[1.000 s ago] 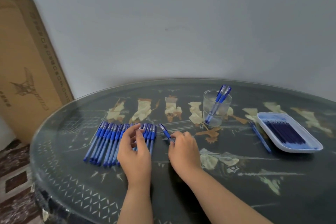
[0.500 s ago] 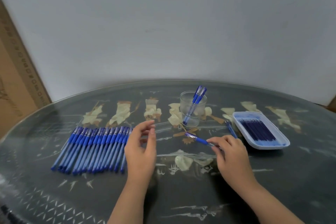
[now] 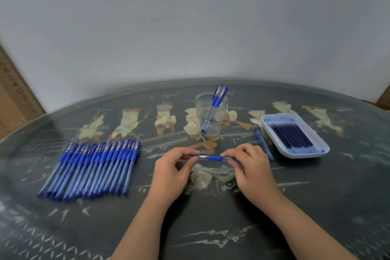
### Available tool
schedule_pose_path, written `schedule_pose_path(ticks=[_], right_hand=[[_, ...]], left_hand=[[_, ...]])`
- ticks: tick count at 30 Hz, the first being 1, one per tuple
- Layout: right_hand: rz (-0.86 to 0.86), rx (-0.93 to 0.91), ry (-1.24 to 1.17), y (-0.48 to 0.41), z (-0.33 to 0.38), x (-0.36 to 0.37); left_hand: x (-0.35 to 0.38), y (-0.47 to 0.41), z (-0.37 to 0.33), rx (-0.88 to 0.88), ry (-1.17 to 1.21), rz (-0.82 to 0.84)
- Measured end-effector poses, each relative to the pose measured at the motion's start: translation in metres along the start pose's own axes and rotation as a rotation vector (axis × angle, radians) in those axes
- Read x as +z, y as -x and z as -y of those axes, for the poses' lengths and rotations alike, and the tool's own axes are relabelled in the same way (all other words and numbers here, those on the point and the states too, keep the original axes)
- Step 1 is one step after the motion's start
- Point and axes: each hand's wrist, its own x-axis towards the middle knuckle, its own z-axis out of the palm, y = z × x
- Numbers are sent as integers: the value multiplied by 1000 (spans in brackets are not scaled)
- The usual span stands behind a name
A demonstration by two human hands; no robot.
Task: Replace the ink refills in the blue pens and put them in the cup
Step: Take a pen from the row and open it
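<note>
Blue pen [image 3: 213, 157] pinched level between my left hand [image 3: 171, 173] and right hand [image 3: 253, 167], one end each, ready to twist apart (refill swap, I'd guess). Beyond both hands sits the cup [image 3: 201, 107], refill tray [image 3: 306, 155] off my right.

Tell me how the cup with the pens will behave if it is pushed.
The cup looks like clear glass: probably fragile, fairly heavy for its size. It is wide and low, so on the glossy table it would likely slide, not tip. The pens leaning inside may shift.
</note>
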Motion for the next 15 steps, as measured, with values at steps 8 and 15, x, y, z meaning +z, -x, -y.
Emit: schedule_pose_path(ticks=[8,15], right_hand=[[121,-24,-77,-1,8,8],[154,-54,-74,-1,6,7]], left_hand=[[0,-1,0,-2,-8,-6],[-2,2,-5,76,-54,63]])
